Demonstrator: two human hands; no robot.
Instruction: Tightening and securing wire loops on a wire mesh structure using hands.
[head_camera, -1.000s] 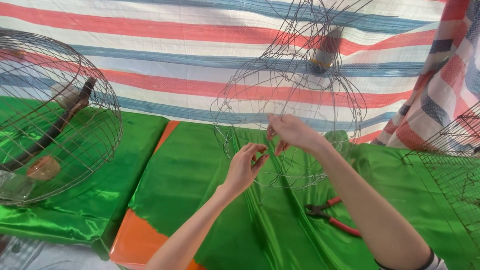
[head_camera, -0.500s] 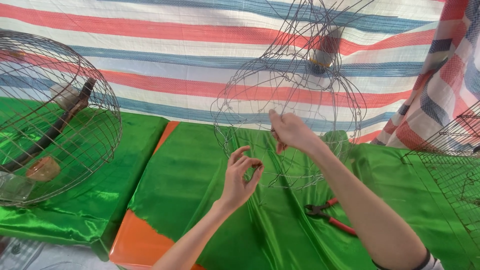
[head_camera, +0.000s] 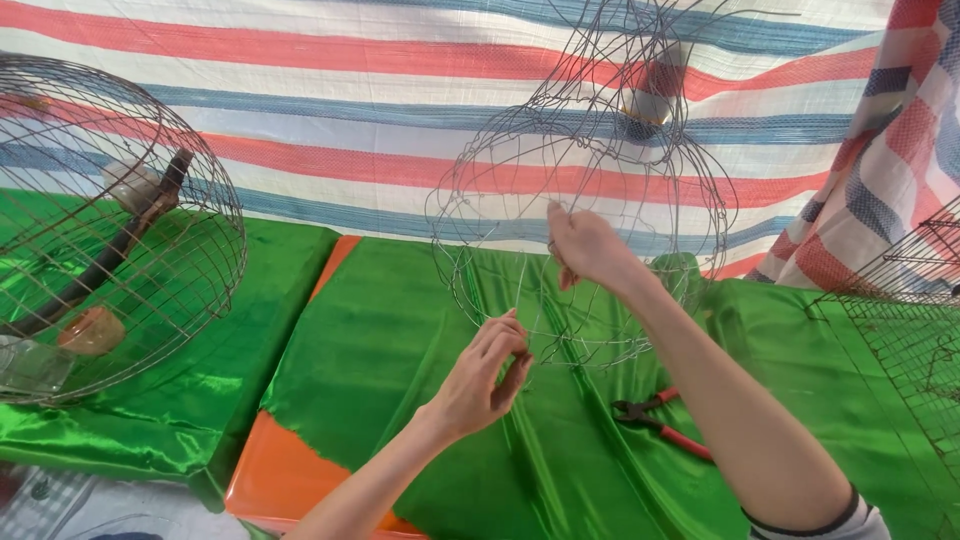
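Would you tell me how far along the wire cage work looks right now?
Done: a finished-looking round cage sits aside. In hand: the right hand grips the half-formed wire frame; the left hand pinches near its lower rim. Left: its wide gaps remain unfilled; red-handled pliers lie unused.

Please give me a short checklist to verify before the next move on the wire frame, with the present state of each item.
1. Right hand grips the wire frame on a wire: ok.
2. Left hand pinches something below the frame's lower ring, perhaps a thin wire: cannot tell.
3. Frame stands upright on the green cloth: ok.
4. Red-handled pliers lie within reach, beside the right forearm: ok.
5. Finished round cage at the left stays apart from the work: ok.
6. Loose wire ends near the fingers: cannot tell.
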